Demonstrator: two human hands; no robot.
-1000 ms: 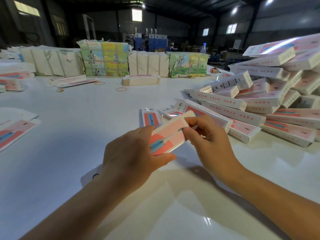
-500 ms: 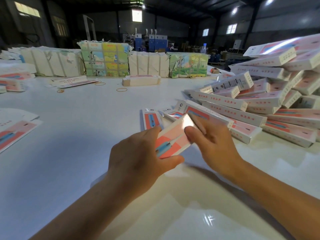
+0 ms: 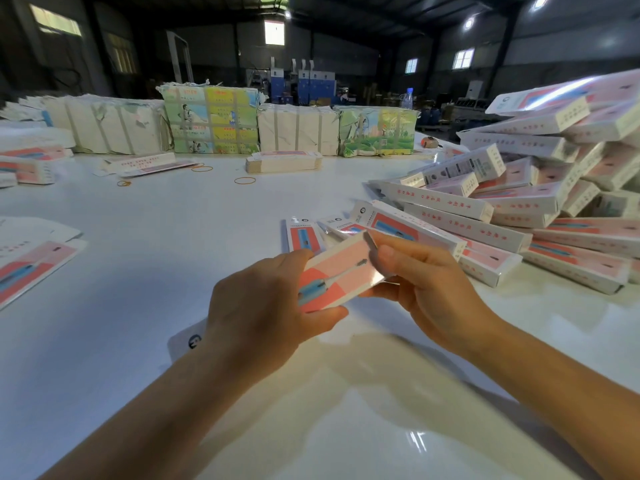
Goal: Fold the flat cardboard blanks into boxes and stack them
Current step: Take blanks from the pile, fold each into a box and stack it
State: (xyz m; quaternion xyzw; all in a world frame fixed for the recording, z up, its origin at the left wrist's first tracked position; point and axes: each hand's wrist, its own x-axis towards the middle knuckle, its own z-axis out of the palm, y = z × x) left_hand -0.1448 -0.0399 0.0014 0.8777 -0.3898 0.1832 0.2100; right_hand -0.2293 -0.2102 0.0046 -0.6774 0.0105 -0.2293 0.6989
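My left hand (image 3: pixel 263 306) grips one end of a pink-and-white printed cardboard box blank (image 3: pixel 337 275); my right hand (image 3: pixel 420 282) pinches its far end flap. I should tuck that flap squarely, keeping the walls uncrushed.

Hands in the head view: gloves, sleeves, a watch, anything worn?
Nothing worn that shows. The left hand and right hand are bare, with no gloves, rings or watch, and both forearms are bare to the frame edge. No sleeve shows.

Dim hall, glare on white table (image 3: pixel 173 237), edges warped.
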